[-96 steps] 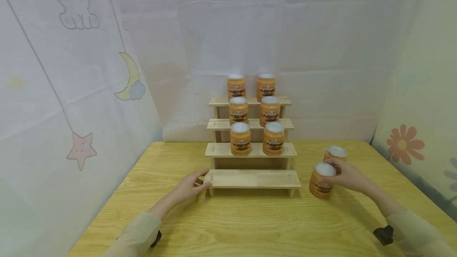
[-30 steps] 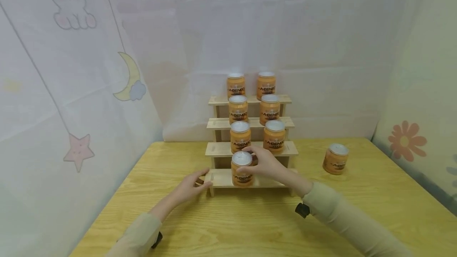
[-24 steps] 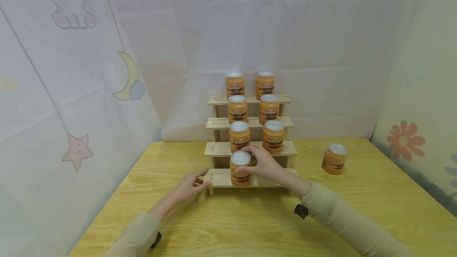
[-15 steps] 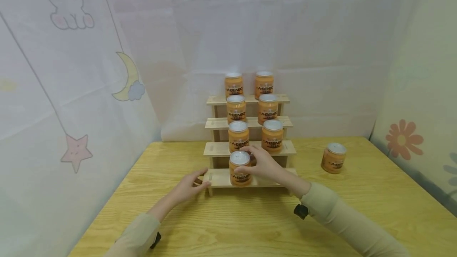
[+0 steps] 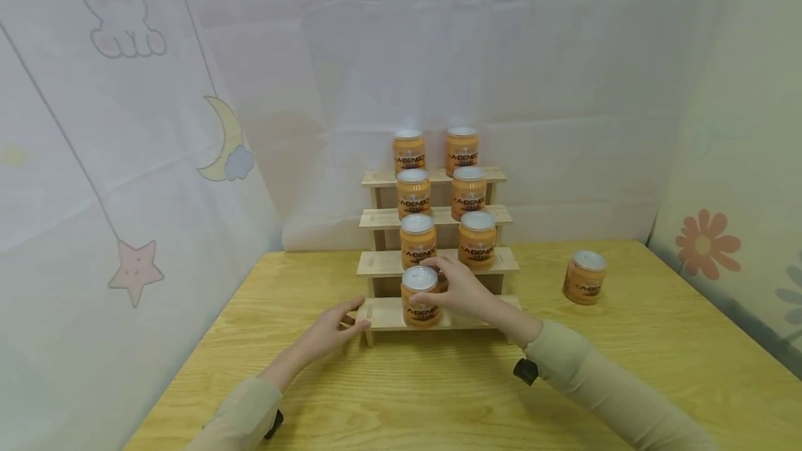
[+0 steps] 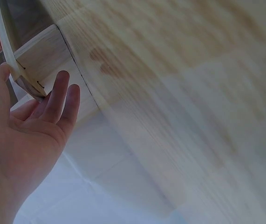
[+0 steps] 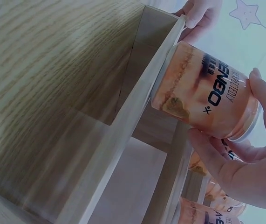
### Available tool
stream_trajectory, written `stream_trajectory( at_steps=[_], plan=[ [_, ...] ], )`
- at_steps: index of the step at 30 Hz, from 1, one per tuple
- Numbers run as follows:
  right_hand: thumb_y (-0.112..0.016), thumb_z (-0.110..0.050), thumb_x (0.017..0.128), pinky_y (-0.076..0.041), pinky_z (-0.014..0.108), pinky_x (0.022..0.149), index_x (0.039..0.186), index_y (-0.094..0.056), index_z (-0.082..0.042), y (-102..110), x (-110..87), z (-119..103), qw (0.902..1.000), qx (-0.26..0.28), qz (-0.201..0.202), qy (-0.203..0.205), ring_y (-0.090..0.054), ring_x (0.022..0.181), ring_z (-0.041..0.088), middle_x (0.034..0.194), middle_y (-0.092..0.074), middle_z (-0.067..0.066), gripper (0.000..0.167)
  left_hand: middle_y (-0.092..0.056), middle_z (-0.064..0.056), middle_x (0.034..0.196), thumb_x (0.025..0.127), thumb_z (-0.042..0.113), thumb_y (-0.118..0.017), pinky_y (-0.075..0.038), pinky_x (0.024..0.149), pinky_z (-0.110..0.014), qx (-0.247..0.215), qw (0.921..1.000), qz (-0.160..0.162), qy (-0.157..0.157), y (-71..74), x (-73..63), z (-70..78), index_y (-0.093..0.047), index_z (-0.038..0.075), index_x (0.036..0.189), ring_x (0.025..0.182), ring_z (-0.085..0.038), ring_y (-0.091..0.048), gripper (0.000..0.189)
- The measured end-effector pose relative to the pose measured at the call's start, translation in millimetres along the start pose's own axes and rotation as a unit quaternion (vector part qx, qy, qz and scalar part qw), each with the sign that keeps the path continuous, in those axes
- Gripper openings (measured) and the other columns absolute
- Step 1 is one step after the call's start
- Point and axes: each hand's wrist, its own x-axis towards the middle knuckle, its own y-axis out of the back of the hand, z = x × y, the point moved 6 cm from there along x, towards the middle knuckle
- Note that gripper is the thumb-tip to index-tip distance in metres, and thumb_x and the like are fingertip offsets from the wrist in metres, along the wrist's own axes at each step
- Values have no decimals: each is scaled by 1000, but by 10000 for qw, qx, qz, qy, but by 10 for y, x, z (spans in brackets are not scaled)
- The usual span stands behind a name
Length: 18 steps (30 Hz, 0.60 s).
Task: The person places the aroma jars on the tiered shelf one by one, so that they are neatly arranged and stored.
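My right hand [image 5: 460, 291] grips an orange can [image 5: 421, 298] with a silver lid, thumb and fingers on either side of it. The can stands upright on the left part of the lowest step of a wooden tiered rack [image 5: 388, 312]. In the right wrist view the base of this can [image 7: 207, 93] sits right at the step's front edge. My left hand [image 5: 332, 329] pinches the left end of the lowest step; the left wrist view shows the thumb and index finger of this hand [image 6: 35, 121] on the board's end, the other fingers loosely extended.
Two matching cans stand on each of the three upper steps, among them one can [image 5: 476, 242] just behind my right hand. A single can [image 5: 585, 277] stands on the wooden table [image 5: 451, 395] to the rack's right. A pale printed cloth [image 5: 564, 75] hangs behind.
Since the oldest frame, my right hand has carried a can from the table at right leftward onto the lowest step. In the last second it has stayed there. The left hand keeps its place.
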Motion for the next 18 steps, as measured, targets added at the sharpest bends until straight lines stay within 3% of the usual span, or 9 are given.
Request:
stream_trajectory(
  at_steps=[8, 12, 18],
  plan=[
    [-76, -46, 74, -53, 31, 84, 134, -49, -10, 39, -35, 21, 9998, 152, -120, 111, -60, 104, 21, 125, -53, 8, 75, -43, -17, 143, 93, 39, -57, -54, 84, -35, 10, 10000, 19, 20, -4, -7, -4, -37, 3, 143, 103, -26, -60, 65],
    [-78, -38, 75, -54, 31, 85, 130, -52, -9, 111, -57, 44, 9982, 540, -85, 237, -62, 102, 23, 122, -55, 8, 67, -43, -17, 143, 93, 39, -57, -54, 84, -35, 17, 10000, 23, 35, -5, -9, -9, -38, 4, 143, 104, -26, -60, 64],
    [-77, -37, 76, -54, 38, 86, 123, -58, -8, 271, -112, 121, 9982, 479, 106, 355, -62, 104, 27, 119, -59, 9, 58, -43, -16, 143, 93, 40, -57, -54, 85, -36, -14, 10000, 24, 77, -3, -2, -15, -37, 5, 144, 105, -27, -60, 65]
  ],
)
